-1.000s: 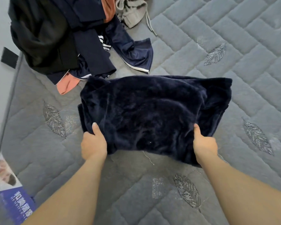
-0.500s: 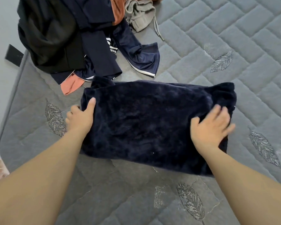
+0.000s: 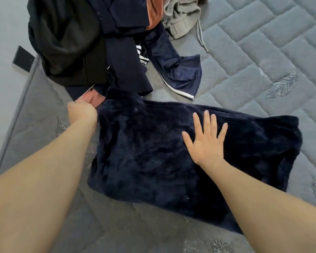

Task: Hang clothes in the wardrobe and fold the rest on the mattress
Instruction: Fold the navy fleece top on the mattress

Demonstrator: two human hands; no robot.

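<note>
A folded dark navy fleece garment (image 3: 153, 152) lies flat on the grey quilted mattress (image 3: 254, 73). My right hand (image 3: 206, 141) rests palm down on its middle, fingers spread. My left hand (image 3: 82, 112) is closed at the garment's far left corner, beside an orange cloth (image 3: 94, 97); its fingers are hidden, so I cannot see whether it grips the fleece. Behind lies a pile of clothes: a black garment (image 3: 66, 42), navy trousers with white stripes (image 3: 173, 70) and a grey drawstring garment (image 3: 181, 17).
The mattress edge (image 3: 16, 114) runs down the left side, with pale floor (image 3: 2, 52) beyond it. A small black tag (image 3: 23, 58) sticks out at that edge. Open quilted surface stretches to the right and in front of the fleece.
My hands let go of the near edge after folding it over. The right hand slid to the middle and flattened; the left hand moved up to the far left corner.
</note>
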